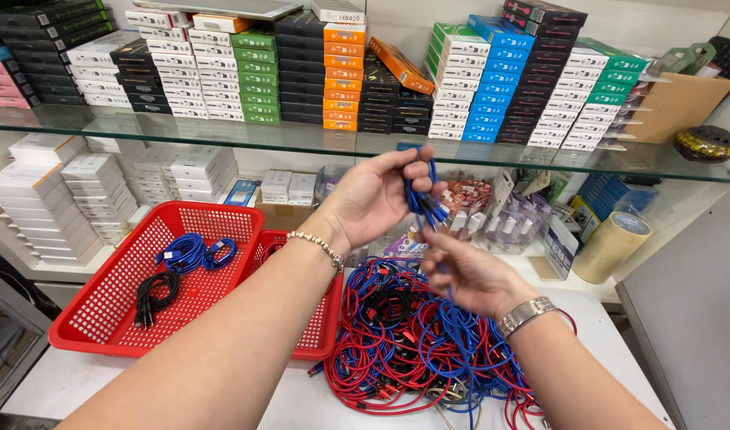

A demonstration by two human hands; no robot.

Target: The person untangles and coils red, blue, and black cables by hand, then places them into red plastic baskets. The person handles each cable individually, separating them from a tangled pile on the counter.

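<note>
Holding a blue cable (pixel 421 199) up with both hands, in front of the glass shelf (pixel 222 131).

Your left hand (pixel 377 195) is closed around the folded bundle of the blue cable, thumb and fingers pinching it near the top, with the plugs hanging just under the fingers. Your right hand (pixel 468 275) is lower, half closed, and its fingertips pinch the strand that hangs down from the bundle. Under both hands, a big pile (pixel 417 342) of red, blue and black cables lies on the white table (pixel 54 382). At the left, a red basket (pixel 102 310) contains coiled blue and black cables; a second red basket (pixel 321 330) stands beside it.
</note>
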